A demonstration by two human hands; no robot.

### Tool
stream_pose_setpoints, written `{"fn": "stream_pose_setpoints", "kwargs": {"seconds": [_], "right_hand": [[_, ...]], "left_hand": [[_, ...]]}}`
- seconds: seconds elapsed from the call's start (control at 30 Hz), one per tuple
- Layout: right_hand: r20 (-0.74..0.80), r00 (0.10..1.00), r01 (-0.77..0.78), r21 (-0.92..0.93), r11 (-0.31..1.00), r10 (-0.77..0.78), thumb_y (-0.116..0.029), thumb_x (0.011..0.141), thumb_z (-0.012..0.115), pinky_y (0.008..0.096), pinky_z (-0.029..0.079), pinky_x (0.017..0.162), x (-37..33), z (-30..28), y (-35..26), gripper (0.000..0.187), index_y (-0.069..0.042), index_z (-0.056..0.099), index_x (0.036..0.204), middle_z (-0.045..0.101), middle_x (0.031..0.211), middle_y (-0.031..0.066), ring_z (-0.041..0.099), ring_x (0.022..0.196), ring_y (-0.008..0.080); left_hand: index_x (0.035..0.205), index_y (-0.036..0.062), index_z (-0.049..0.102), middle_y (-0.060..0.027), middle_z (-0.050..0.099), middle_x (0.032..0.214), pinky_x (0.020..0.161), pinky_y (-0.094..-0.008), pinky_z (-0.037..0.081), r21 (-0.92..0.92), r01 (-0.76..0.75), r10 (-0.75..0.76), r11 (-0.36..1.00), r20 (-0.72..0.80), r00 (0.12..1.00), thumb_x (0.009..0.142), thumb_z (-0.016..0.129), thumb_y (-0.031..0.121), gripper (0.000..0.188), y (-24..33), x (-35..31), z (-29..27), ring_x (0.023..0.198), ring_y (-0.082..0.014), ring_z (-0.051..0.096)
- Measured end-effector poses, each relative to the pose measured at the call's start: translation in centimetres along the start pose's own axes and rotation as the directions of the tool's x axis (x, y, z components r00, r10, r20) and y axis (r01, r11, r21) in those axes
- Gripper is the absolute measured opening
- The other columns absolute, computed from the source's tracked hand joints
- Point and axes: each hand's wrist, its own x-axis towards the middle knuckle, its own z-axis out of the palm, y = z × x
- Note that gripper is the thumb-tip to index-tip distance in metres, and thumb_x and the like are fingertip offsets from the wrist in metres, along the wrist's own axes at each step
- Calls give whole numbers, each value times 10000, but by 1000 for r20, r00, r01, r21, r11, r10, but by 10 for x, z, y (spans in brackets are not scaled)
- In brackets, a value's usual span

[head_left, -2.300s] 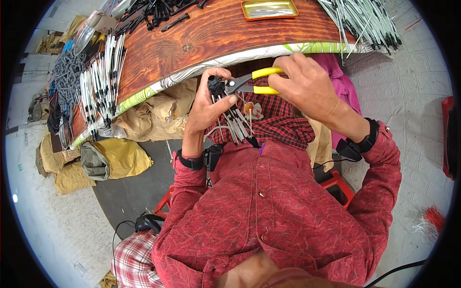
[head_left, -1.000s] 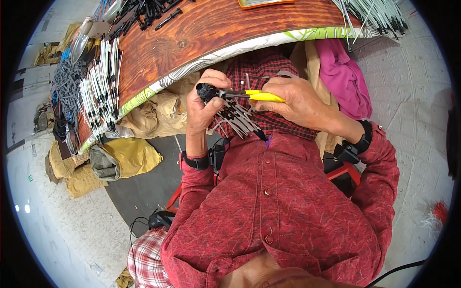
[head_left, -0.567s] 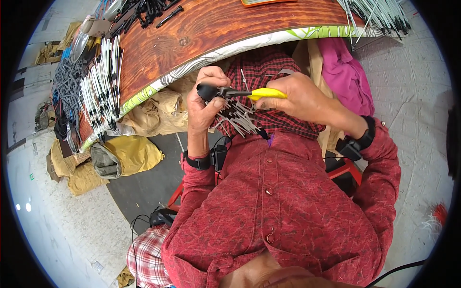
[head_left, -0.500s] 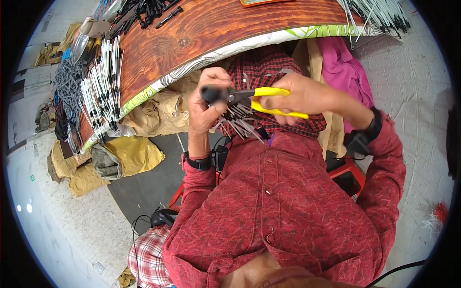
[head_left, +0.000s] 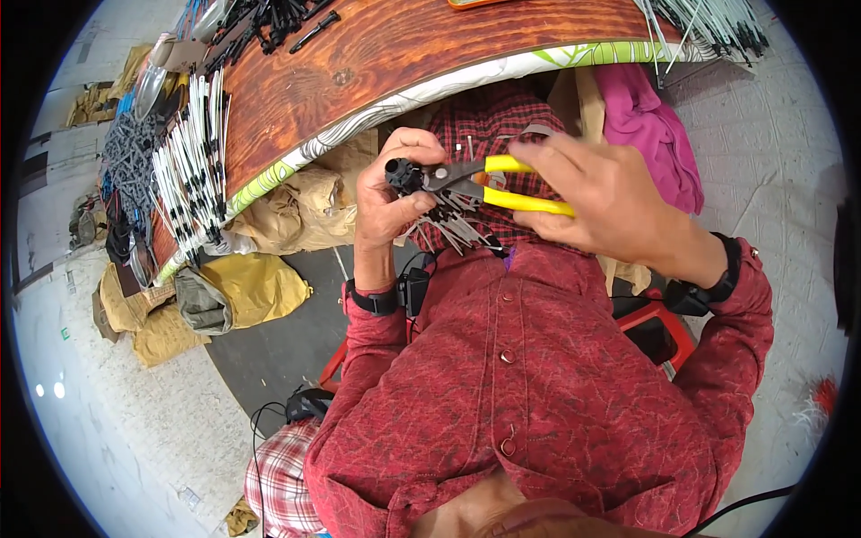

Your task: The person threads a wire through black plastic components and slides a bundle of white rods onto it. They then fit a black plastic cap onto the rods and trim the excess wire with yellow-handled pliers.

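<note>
A black tubular part [head_left: 403, 174] with a round open end sits in my left hand [head_left: 387, 193], the fingers and thumb wrapped round it. My right hand [head_left: 587, 190] grips the yellow handles of a pair of pliers or cutters [head_left: 529, 201], its handles spread apart. The dark metal jaws meet the black part beside my left fingers; whether they close on anything is too small to tell. Below the hands, over my lap, lie several thin white and black strips [head_left: 453, 226] on a red and black checked cloth [head_left: 502, 112].
The wooden table [head_left: 377, 63] curves across the far side, with black tubular pieces [head_left: 269, 22] on it. Bundles of white and black rods [head_left: 193, 161] stand at its left edge, more rods [head_left: 704, 22] at the far right. Yellow sack [head_left: 260, 291] and pink cloth [head_left: 650, 134] are nearby.
The pliers have moved slightly right and their handles are spread wider. My right hand and forearm have shifted right and turned. The black part in my left hand now shows its round end sharply.
</note>
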Motion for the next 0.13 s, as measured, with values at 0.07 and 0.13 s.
{"fn": "stream_pose_setpoints", "kwargs": {"seconds": [0.07, 0.13], "right_hand": [[253, 953, -236, 268, 934, 168, -408, 918, 700, 325, 535, 529, -3, -10, 0, 487, -5, 604, 1174, 677, 773, 111, 655, 574, 222], [378, 899, -368, 373, 851, 223, -410, 924, 693, 328, 533, 531, -6, -18, 0, 491, -9, 604, 1192, 678, 783, 110, 653, 577, 224]], "left_hand": [[1114, -29, 680, -165, 601, 1120, 933, -382, 452, 14, 12, -14, 1000, 80, 997, 741, 816, 254, 488, 0, -1, 0, 1052, -254, 576], [1123, -30, 680, -167, 601, 1128, 935, -383, 451, 11, 17, -18, 1000, 128, 992, 735, 818, 257, 502, -2, 0, 2, 1055, -254, 576]]}}
